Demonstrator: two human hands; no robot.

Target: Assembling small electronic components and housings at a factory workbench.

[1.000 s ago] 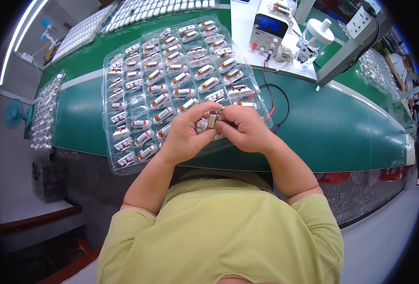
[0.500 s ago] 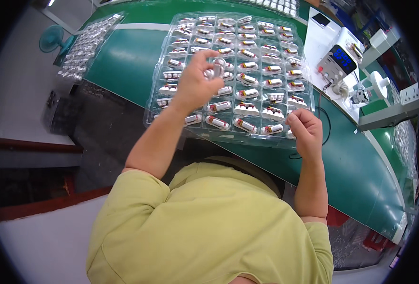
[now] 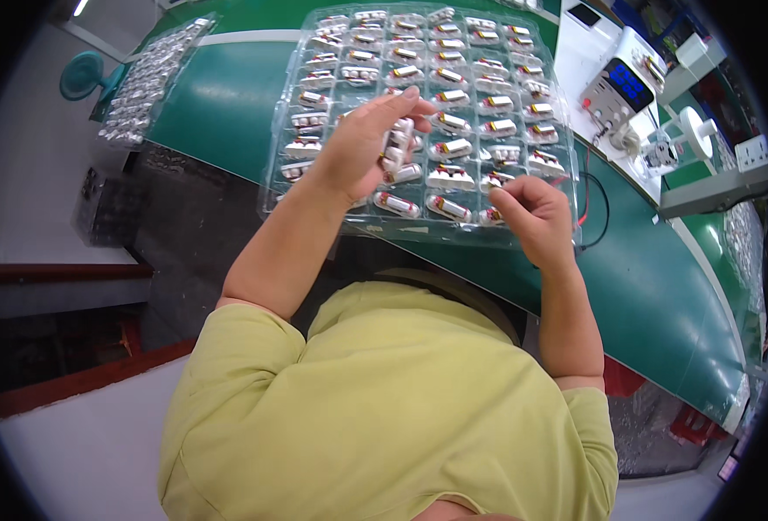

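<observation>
A clear plastic tray [image 3: 278, 139] lies across the green table, its pockets filled with rows of small silver-and-white capsule-shaped parts with red and yellow bits. My left hand [image 3: 362, 148] is over the tray's left middle, its fingers curled around a small white bumpy part [image 3: 395, 146] like those in the pockets. Close to the tray's near right corner, my right hand [image 3: 536, 217] is closed in a pinch. What its fingertips hold, if anything, is too small to make out. A red-and-black cable [image 3: 585, 204] runs just beside this hand.
On the right, a white box-shaped instrument [image 3: 622, 87] with a blue display stands on a white board, near a phone [image 3: 584, 15] and a white spool-like stand [image 3: 692, 135]. Another filled tray [image 3: 154, 82] lies at the left, beside a teal fan [image 3: 82, 75].
My left hand has turned, bringing the white side of the part into view. My right hand has shifted left and up over the tray's corner. The tray appears slightly higher in view.
</observation>
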